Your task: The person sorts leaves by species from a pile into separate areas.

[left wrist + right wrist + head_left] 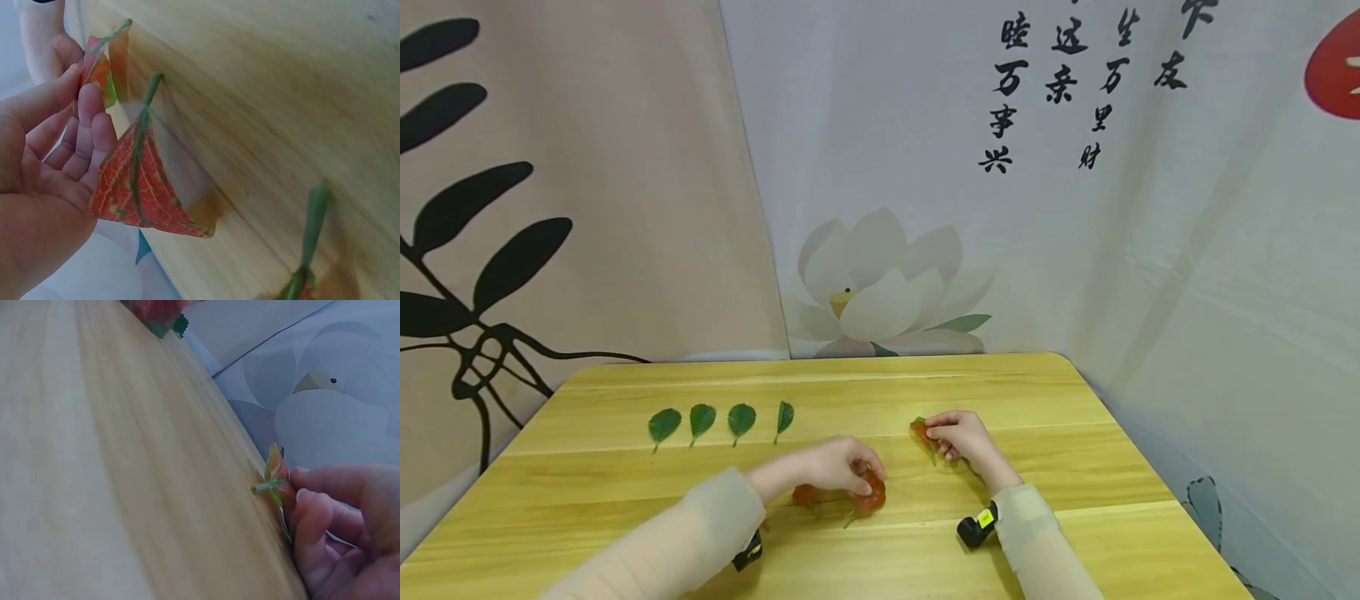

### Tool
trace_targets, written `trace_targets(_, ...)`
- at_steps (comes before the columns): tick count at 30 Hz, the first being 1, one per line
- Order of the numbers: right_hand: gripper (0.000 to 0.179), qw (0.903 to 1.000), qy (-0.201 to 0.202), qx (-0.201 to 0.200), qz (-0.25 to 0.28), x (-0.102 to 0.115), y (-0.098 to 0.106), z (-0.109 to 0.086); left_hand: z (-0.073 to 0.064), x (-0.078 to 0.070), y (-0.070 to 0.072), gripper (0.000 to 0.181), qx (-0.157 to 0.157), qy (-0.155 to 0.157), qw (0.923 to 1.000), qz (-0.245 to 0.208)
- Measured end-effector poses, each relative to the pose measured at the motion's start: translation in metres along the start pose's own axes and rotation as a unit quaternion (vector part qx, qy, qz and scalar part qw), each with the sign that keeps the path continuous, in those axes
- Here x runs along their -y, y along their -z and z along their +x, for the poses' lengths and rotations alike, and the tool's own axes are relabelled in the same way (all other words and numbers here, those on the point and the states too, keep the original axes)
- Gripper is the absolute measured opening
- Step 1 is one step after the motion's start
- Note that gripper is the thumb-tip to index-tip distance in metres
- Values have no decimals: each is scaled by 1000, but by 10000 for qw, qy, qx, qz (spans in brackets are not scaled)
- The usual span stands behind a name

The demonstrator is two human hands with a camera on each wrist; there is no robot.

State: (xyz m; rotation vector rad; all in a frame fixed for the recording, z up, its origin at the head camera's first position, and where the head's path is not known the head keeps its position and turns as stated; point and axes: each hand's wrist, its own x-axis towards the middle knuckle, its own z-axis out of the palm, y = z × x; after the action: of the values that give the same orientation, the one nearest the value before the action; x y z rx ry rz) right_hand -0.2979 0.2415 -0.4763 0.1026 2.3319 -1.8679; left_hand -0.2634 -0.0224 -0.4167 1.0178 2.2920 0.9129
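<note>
My left hand (pixel 838 464) pinches the edge of a red leaf (pixel 92 61) between thumb and fingertips, its green stem pointing outward. A second red leaf (pixel 147 181), curled and stem up, sits on the table beside that hand. Part of another red leaf (pixel 305 291) shows at the bottom of the left wrist view. Farther right, my right hand (pixel 964 437) holds an orange-and-green leaf (pixel 275 478) by its edge, thumb against finger, just at the tabletop. The left wrist hides part of a red leaf (pixel 806 495) in the head view.
Several green leaves stand in a row at the table's back left, from a broad one (pixel 664 425) to a narrow one (pixel 785 417). The wooden table (pixel 1037 550) meets a printed cloth backdrop (pixel 880 167) behind. Black cameras (pixel 976 528) sit on both wrists.
</note>
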Motion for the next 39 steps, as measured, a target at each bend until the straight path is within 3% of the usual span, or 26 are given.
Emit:
trace_targets(10,17,10000,36,6,-50,2,-1,0,-2,6,5,16,-468,-95,9942,964)
trace_targets(16,19,10000,67,27,-65,5,-3,0,-6,6,5,15,-761,24,9747,2103)
trace_targets(19,19,9999,82,34,-55,5,-3,-1,-9,8,5,16,-878,95,9671,2386)
trace_targets(31,17,9999,125,-31,-96,4,-3,-3,-16,14,1,18,-1224,544,9661,2207)
trace_targets(39,19,9998,145,-48,-118,2,-3,-1,-18,22,-2,20,-1423,537,9686,1965)
